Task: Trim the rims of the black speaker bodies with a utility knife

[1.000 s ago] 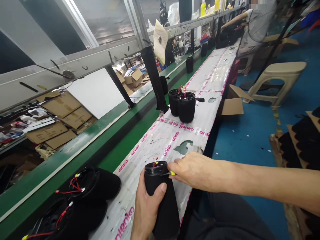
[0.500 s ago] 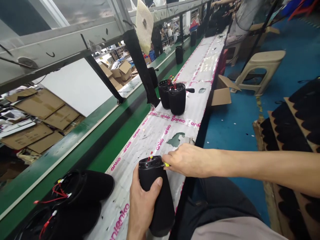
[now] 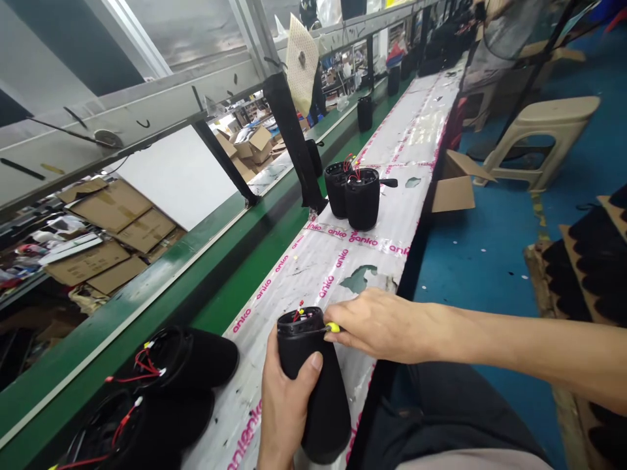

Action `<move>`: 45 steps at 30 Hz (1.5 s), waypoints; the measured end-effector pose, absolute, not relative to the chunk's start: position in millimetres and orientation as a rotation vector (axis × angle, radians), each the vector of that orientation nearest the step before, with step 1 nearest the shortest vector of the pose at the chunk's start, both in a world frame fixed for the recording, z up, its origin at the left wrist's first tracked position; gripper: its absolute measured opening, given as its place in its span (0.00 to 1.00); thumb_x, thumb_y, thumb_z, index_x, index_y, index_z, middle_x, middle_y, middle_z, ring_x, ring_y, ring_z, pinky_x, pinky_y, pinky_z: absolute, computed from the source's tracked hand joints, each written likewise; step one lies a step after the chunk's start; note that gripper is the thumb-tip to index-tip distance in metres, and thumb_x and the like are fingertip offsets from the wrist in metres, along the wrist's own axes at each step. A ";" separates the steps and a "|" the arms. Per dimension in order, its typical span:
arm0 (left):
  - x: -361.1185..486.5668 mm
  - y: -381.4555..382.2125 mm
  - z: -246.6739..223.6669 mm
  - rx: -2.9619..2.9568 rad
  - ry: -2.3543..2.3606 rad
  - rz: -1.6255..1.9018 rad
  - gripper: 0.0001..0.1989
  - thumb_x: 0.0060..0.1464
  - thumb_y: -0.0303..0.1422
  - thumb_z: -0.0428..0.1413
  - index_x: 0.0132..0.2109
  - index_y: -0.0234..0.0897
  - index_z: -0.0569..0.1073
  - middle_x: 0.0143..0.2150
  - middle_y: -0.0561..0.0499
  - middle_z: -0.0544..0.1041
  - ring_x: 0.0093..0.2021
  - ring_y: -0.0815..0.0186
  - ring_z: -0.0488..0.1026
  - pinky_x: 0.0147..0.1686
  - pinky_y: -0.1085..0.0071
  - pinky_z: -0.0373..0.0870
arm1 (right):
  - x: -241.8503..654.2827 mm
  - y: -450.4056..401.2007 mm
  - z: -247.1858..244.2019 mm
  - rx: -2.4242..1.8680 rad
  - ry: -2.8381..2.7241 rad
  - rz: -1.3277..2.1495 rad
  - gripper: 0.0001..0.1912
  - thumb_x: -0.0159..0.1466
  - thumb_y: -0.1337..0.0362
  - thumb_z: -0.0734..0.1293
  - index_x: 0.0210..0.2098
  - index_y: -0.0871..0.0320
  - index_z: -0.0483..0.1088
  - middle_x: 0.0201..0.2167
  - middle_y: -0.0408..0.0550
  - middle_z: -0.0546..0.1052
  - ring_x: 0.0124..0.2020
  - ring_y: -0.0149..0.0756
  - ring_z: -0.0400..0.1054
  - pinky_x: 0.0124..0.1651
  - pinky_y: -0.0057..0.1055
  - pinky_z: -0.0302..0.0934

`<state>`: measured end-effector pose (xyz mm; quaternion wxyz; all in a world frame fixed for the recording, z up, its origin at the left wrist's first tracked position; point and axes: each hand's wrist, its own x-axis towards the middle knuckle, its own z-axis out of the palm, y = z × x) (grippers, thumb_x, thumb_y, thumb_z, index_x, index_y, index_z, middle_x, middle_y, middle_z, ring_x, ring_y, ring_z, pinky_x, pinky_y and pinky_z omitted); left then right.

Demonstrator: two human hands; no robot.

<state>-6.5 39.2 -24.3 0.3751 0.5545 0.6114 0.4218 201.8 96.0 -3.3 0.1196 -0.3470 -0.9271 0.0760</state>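
A black fabric-covered cylinder (image 3: 321, 398) leans at the lower middle, its open rim up, with red wires and a small yellow connector inside. My left hand (image 3: 289, 398) is wrapped round its side, thumb across the front. At the right of the rim, my right hand (image 3: 375, 323) pinches a small tool with a yellow handle (image 3: 332, 327), whose thin tip touches the rim's edge. Two more black cylinders (image 3: 196, 356) with red wires lie tilted at the lower left. Farther up the bench, a pair of black cylinders (image 3: 362, 202) stands upright, touching.
The bench strip (image 3: 274, 287) is covered in pink-printed film. A green conveyor (image 3: 206, 281) runs along its left, under a metal frame with black posts (image 3: 294, 143). At the right are an open carton (image 3: 453, 189), a beige stool (image 3: 553, 124) and stacked black cylinders (image 3: 563, 287).
The whole view has shifted, so the scene sits farther right. My right hand has drawn slightly back from the rim, and more of the yellow handle shows. My left hand keeps its hold.
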 end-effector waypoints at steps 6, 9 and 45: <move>-9.9 37.3 -27.2 1.448 1.631 1.055 0.34 0.51 0.50 0.61 0.61 0.41 0.66 0.59 0.44 0.74 0.59 0.49 0.70 0.60 0.54 0.62 | 196.9 96.2 -4.1 -0.911 -2.753 0.112 0.13 0.75 0.56 0.58 0.41 0.59 0.65 0.30 0.45 0.77 0.28 0.39 0.73 0.26 0.34 0.45; -11.2 35.9 -26.6 1.478 1.644 1.028 0.34 0.52 0.49 0.61 0.63 0.42 0.65 0.60 0.45 0.73 0.60 0.50 0.69 0.61 0.53 0.61 | 194.0 96.6 -2.3 -0.905 -2.751 0.123 0.12 0.74 0.57 0.59 0.40 0.59 0.65 0.30 0.45 0.77 0.27 0.37 0.73 0.26 0.34 0.44; -17.5 32.9 -25.2 0.969 1.301 1.025 0.40 0.47 0.46 0.65 0.65 0.40 0.64 0.59 0.41 0.76 0.59 0.45 0.72 0.60 0.52 0.65 | 205.4 102.7 -41.2 -0.675 -2.547 0.501 0.15 0.75 0.57 0.56 0.47 0.62 0.67 0.35 0.51 0.79 0.33 0.38 0.74 0.35 0.33 0.60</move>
